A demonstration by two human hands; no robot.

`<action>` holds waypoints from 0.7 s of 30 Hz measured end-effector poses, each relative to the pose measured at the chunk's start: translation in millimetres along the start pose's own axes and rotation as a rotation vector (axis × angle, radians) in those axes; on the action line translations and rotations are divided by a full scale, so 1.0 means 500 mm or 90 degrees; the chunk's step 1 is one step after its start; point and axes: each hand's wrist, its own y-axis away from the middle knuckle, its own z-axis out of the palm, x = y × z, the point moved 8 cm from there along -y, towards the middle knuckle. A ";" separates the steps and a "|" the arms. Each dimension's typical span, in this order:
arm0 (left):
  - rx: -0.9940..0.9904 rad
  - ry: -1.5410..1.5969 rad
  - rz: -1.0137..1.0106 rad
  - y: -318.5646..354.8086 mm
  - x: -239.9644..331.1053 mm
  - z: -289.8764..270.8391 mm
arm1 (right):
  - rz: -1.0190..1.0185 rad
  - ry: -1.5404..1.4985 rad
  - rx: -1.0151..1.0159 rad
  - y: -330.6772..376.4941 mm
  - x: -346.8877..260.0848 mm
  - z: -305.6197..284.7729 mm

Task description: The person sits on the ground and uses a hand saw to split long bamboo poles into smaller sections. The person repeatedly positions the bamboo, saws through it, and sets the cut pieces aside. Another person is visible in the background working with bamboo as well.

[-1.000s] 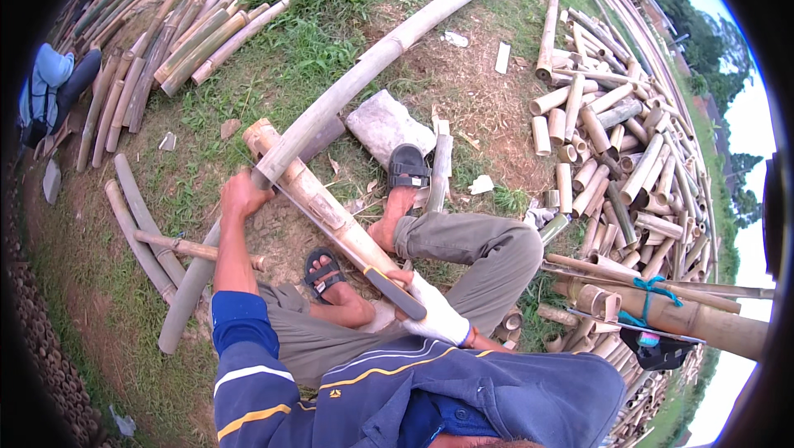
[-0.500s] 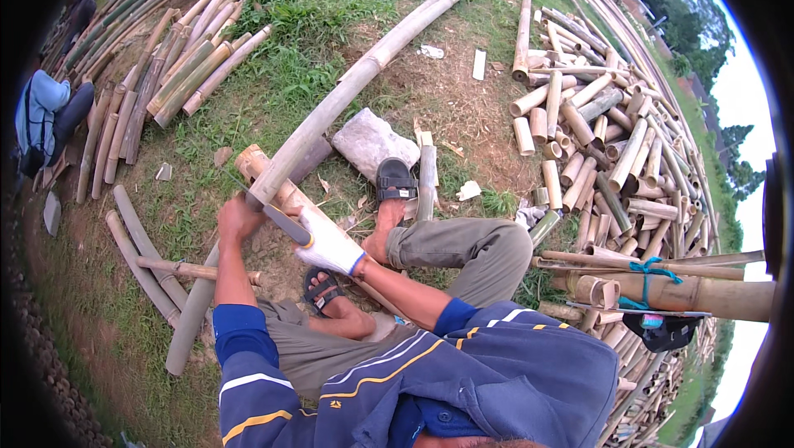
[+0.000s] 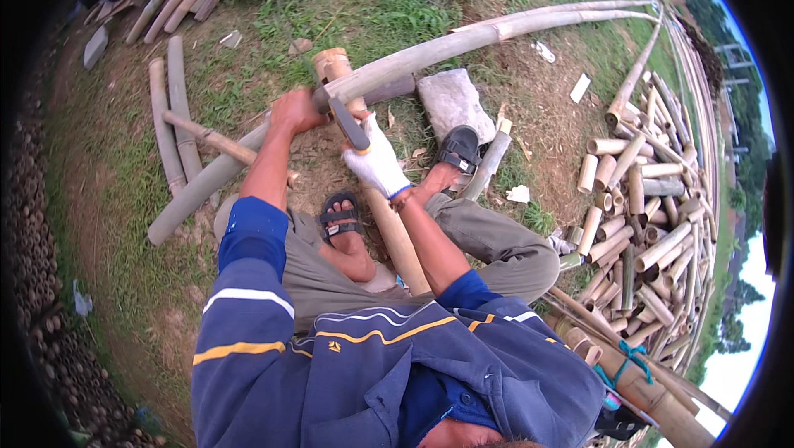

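A long pale bamboo pole [image 3: 430, 53] slants from the far right down to my hands, lying across a thicker bamboo post [image 3: 331, 65] with a cut-out near its top. My bare left hand [image 3: 298, 111] is closed at the pole's near end, its fingertips partly hidden. In a white glove, my right hand [image 3: 377, 159] grips the dark grey, orange-edged handle of what looks like a hand saw [image 3: 348, 122]. The handle lies beside the pole's end; I cannot make out the blade.
A pale stone block [image 3: 455, 105] sits by my sandalled right foot [image 3: 459, 150]. Cut bamboo pieces [image 3: 662, 237] are heaped at right. Several bamboo lengths [image 3: 203, 169] lie crossed at left. A bamboo beam with blue-green cord [image 3: 630, 359] stands at lower right.
The view has turned, so the pole, hands and stone sit higher and further right in the picture. Both hands keep their holds at the pole's near end.
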 end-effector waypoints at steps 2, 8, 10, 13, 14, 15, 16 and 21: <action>-0.003 0.016 0.014 0.003 -0.010 -0.020 | -0.026 -0.015 -0.013 -0.067 -0.020 0.024; 0.006 -0.006 0.017 0.000 -0.074 0.000 | 0.097 -0.007 -0.088 0.259 0.008 -0.068; 0.008 -0.014 0.039 0.001 -0.061 0.008 | 0.170 -0.016 -0.086 0.437 -0.023 -0.149; 0.018 -0.019 0.052 -0.001 -0.047 0.019 | 0.129 0.040 -0.059 0.497 -0.099 -0.196; 0.014 -0.015 0.047 -0.003 -0.047 0.014 | 0.133 0.035 -0.068 0.476 -0.099 -0.191; 0.008 -0.010 0.040 0.000 -0.047 0.012 | 0.140 0.029 -0.077 0.457 -0.102 -0.186; 0.003 -0.004 0.031 0.005 -0.050 0.014 | 0.197 -0.017 -0.104 0.404 -0.072 -0.164; 0.032 -0.001 0.025 -0.006 -0.020 0.020 | -0.078 -0.014 -0.003 -0.015 -0.025 0.018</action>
